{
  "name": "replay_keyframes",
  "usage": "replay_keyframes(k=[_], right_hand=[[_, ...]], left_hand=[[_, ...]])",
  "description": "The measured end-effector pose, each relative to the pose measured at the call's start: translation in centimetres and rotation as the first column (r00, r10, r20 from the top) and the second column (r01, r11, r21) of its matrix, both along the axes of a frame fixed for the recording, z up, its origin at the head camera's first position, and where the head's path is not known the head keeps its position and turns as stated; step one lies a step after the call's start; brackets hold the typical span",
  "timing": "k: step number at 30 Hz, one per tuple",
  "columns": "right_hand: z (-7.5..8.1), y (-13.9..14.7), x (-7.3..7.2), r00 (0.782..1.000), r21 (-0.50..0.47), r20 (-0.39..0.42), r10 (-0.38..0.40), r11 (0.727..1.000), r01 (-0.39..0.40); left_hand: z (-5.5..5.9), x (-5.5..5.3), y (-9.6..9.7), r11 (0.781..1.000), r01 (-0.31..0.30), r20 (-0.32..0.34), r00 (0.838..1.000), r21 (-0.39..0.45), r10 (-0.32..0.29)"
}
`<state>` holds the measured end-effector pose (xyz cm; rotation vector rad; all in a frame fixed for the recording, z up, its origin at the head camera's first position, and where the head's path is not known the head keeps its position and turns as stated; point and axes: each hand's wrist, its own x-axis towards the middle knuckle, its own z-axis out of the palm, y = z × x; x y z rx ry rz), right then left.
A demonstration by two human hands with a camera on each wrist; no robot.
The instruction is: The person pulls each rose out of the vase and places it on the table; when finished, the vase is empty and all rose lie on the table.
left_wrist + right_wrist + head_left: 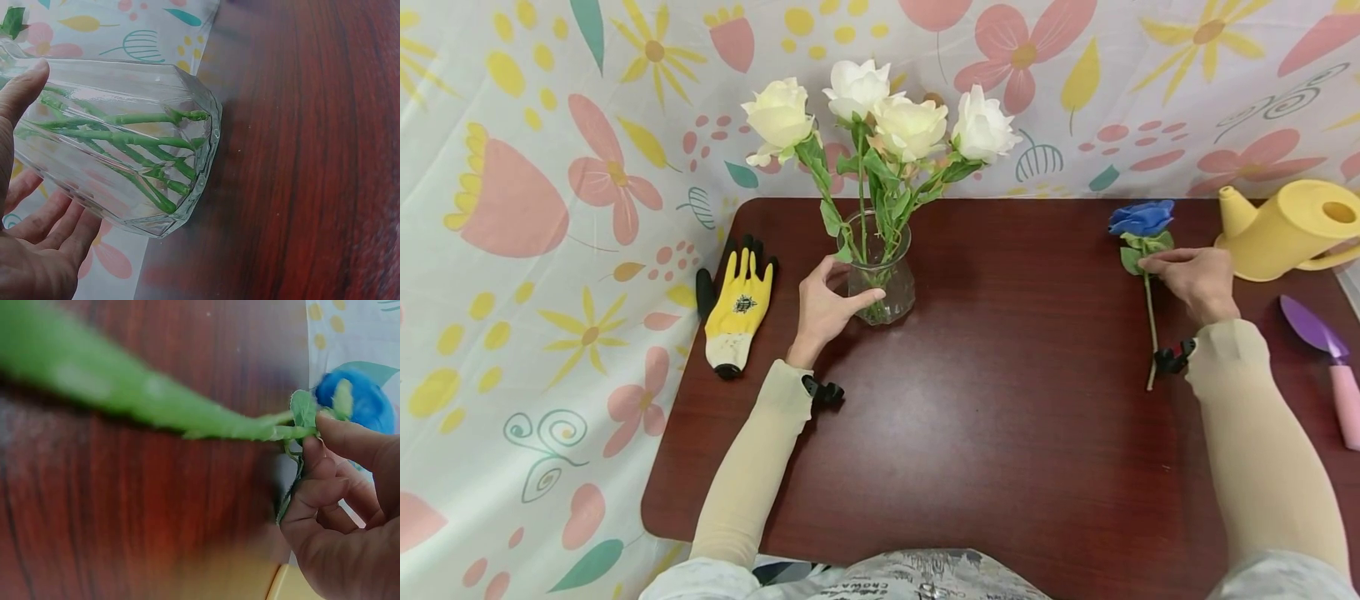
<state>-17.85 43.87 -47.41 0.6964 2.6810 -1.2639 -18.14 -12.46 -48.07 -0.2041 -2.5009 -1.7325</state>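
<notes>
blue rose (1141, 218) pinched; shirt print (880, 584) partly reads "crow"

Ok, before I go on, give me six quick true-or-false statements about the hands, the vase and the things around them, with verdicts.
1. The left hand is at the vase, thumb on one side and fingers on the other. True.
2. The right hand pinches the stem of the blue rose. True.
3. The blue rose stands in the vase. False: the blue rose is outside it, in the right hand.
4. The roses in the vase are blue. False: the roses there are white and cream.
5. A yellow glove lies to the left of the vase. True.
6. The trowel lies between vase and blue rose. False: the trowel lies to the right of both.
</notes>
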Motion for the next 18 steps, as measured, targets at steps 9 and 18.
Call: replay_keyframes(k=[9, 18], right_hand=[[-0.2, -0.2, -0.1, 1.0, 0.046, -0.01, -0.018, 0.999, 0.019], [0.4, -1.1, 0.5, 0.996, -0.022, -0.069, -0.054, 0.998, 0.053]], left_hand=[[0.0, 0.0, 0.0, 1.0, 0.004, -0.006, 1.0, 0.009, -0.004], [-0.1, 0.0, 0.0, 1.0, 0.009, -0.025, 1.0, 0.002, -0.009]])
